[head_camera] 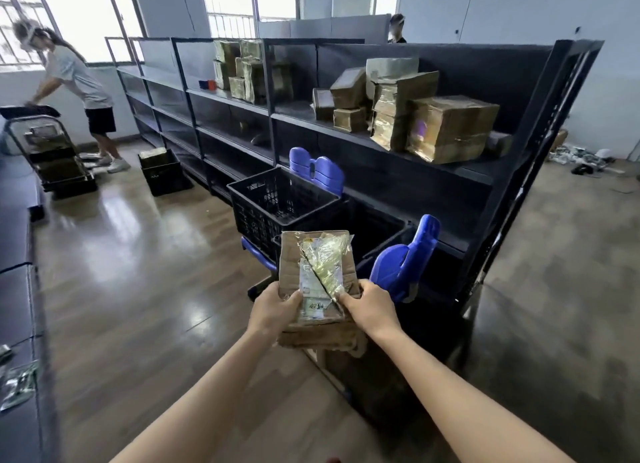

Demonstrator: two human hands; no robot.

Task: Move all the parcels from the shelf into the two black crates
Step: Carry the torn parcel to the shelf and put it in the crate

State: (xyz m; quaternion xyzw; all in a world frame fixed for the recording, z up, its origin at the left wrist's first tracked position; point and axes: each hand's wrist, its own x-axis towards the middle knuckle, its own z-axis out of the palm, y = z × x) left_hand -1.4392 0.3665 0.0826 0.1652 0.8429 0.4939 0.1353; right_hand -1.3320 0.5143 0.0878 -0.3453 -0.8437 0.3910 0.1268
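Both hands grip one flat cardboard parcel [317, 265], held just in front of the open black crate [263, 199] and on the viewer's side of it. The left hand [273, 310] curls round the parcel's lower left edge with the thumb on top. The right hand [367, 306] pinches its lower right corner beside a torn strip of clear tape.

The parcel looks light and fairly stiff, but its card is creased and its label is slit. The glossy tape is likely to be slippery, so a hold on bare card along the two long edges seems safer than one on the film.

A second dark crate appears to sit right of the first, mostly hidden by the parcel. Beyond the crate, the shelf [346, 133] carries more taped parcels [450, 130]. These are bulkier and probably heavier, so each is best lifted from underneath with both hands.
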